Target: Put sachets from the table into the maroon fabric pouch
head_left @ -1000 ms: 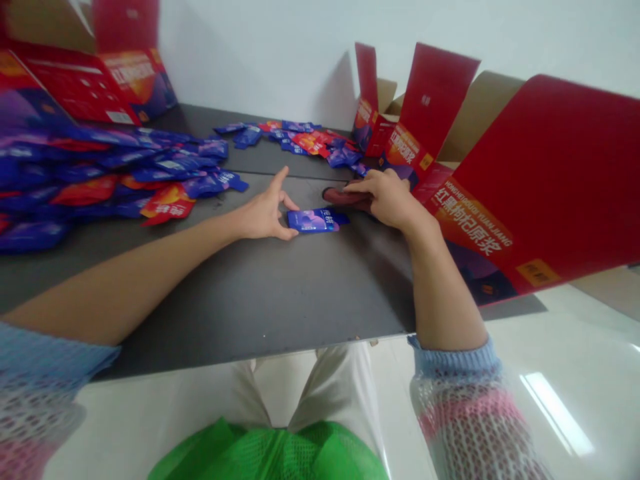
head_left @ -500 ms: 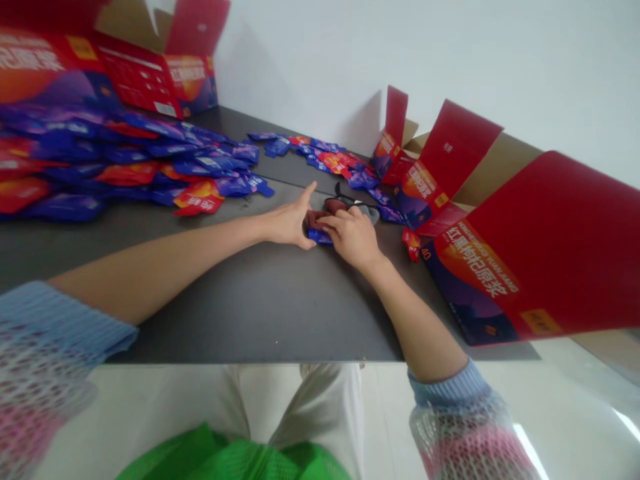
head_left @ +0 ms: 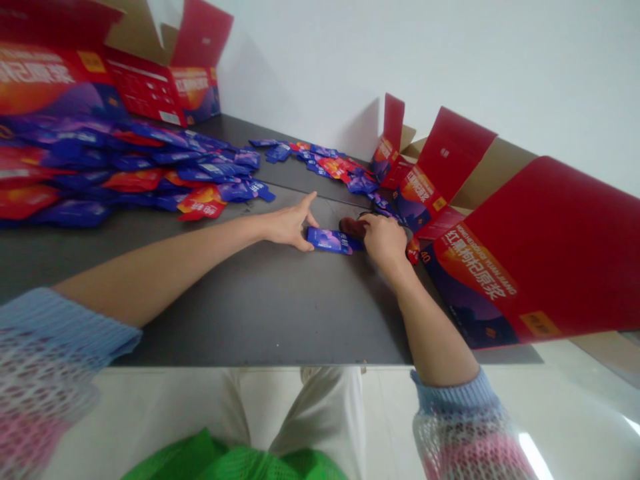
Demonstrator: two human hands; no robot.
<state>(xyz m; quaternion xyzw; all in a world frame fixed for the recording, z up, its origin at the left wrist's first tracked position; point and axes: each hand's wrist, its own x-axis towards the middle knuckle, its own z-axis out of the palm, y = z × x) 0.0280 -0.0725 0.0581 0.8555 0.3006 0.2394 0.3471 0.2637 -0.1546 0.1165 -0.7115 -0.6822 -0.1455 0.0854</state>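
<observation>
A small blue packet lies flat on the dark grey table. My left hand pins its left end between thumb and fingers, with the index finger stretched out. Just right of the packet, my right hand is closed over a dark red object that touches the packet's right end. I cannot make out what that object is.
A big heap of blue and red packets covers the table's left side, and a smaller scatter lies at the back. An open red carton stands at the right, another at the back left. The table's front edge is close to me.
My right hand slid to the right off the blue packet, which now shows whole. It took the dark red object with it. My left hand stayed on the packet's left end.
</observation>
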